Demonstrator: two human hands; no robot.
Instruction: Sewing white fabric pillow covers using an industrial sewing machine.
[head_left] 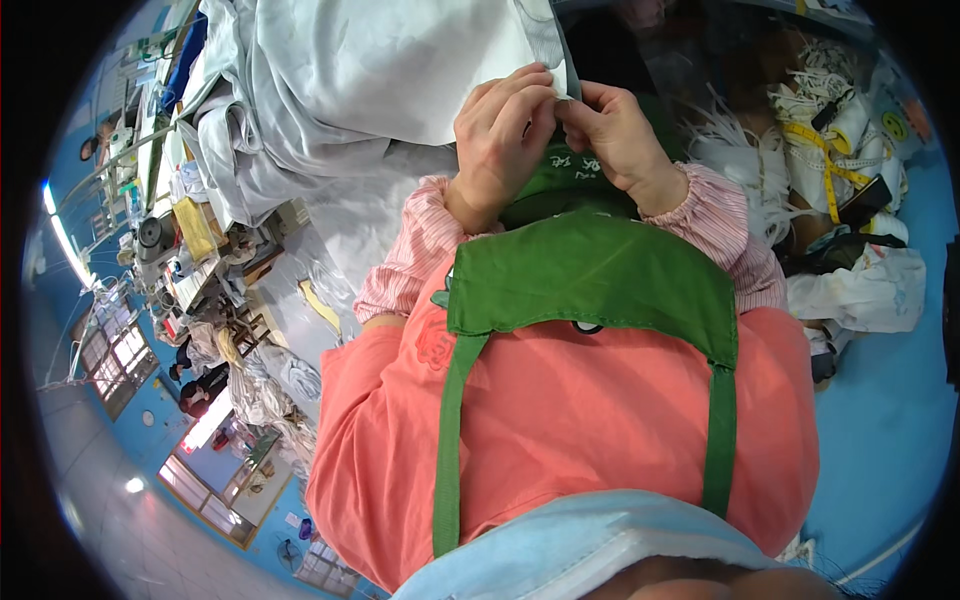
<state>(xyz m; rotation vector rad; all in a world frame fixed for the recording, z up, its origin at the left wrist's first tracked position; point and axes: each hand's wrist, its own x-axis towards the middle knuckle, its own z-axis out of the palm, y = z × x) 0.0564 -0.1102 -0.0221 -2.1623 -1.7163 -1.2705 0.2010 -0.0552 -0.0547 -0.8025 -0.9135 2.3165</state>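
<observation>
A large piece of pale grey-white cloth (370,70) spreads across the top of the view, with a ribbed grey strip (541,32) along its right border. Both my hands meet at the lower corner of that border. My left hand (505,135) has its fingers curled and pinching the cloth's corner. Close against it, my right hand (615,135) presses thumb and forefinger together at the same corner; the cloth edge runs in between. Any small item within the fingertips is too hidden to make out. Below the hands lies my green apron (590,270).
On the right, a yellow measuring tape (832,175) hangs over white bundles beside a heap of white strips (745,165). A white plastic bag (865,290) lies lower down. Leftward stand sewing machines (155,235) and piles of cloth (265,390); people sit farther off.
</observation>
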